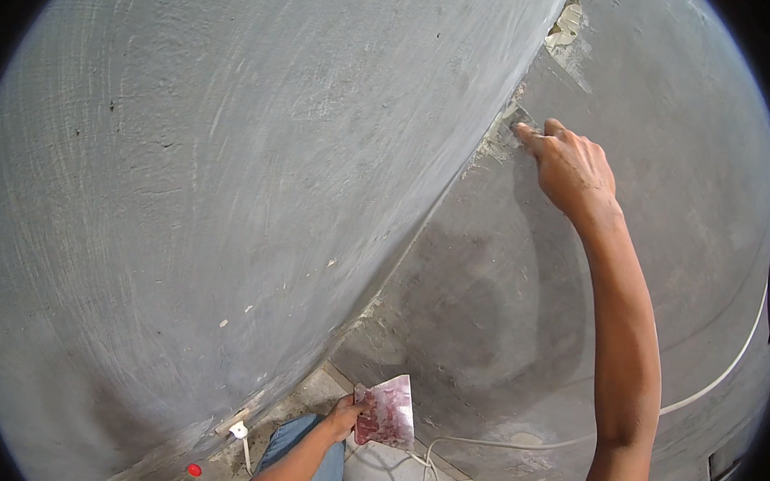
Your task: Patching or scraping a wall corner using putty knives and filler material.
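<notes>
My right hand (576,171) reaches up to the corner where two grey plastered walls meet, its fingers closed on a small putty knife (520,116). Most of that tool is hidden by the fingers; its blade touches a rough strip of pale filler (497,140) along the corner. Low down, near my knee, my left hand (342,417) grips a broad scraper (392,411) by its near side. The wide blade is smeared with reddish and whitish residue and points to the right, away from the walls' corner.
Further up the corner is a ragged patch of cream filler (567,24). A white cable (702,397) curves along the right wall down to the floor. Beside my jeans (306,452) stand a white plug-like fitting (239,430) and a small red round piece (195,470).
</notes>
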A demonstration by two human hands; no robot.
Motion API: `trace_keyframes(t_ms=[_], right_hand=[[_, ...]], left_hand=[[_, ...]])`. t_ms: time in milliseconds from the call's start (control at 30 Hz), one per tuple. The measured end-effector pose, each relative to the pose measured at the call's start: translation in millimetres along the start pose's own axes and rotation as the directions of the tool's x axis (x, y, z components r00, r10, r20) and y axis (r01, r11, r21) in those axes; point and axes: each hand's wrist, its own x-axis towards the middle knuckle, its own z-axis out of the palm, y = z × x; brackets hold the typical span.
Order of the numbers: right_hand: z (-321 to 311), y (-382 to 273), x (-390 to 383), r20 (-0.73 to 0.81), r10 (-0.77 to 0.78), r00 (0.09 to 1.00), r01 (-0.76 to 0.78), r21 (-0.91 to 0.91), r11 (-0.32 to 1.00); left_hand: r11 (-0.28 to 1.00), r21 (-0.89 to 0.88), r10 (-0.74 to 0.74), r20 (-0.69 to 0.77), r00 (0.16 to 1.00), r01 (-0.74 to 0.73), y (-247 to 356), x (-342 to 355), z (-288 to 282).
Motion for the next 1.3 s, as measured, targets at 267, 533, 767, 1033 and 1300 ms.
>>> trace_keyframes(t_ms=[267,533,767,1033,1300], right_hand=[[-17,2,-15,0.128,0.031,0.991,-0.025,-0.055,0.998],[14,-14,-1,0.021,0.000,1.000,-0.001,0.027,1.000],[20,-16,-2,0.027,0.038,0.999,-0.039,0.049,0.998],[-3,1,-41,0.055,0.040,0.998,-0.038,-0.035,0.999],[13,-15,-23,-0.017,-0.012,1.000,0.013,0.001,1.000]], left_hand=[[1.000,-0.011,0.013,0.016,1.000,-0.013,-4,3,-12],[0.999,-0.040,0.014,0.017,1.000,-0.013,-11,8,-17],[0.999,0.030,0.021,0.008,1.000,-0.021,-8,7,-12],[0.999,-0.036,0.036,0.032,0.999,-0.035,-6,2,-14],[1.000,0.003,-0.004,-0.005,1.000,0.004,-16,14,-14]])
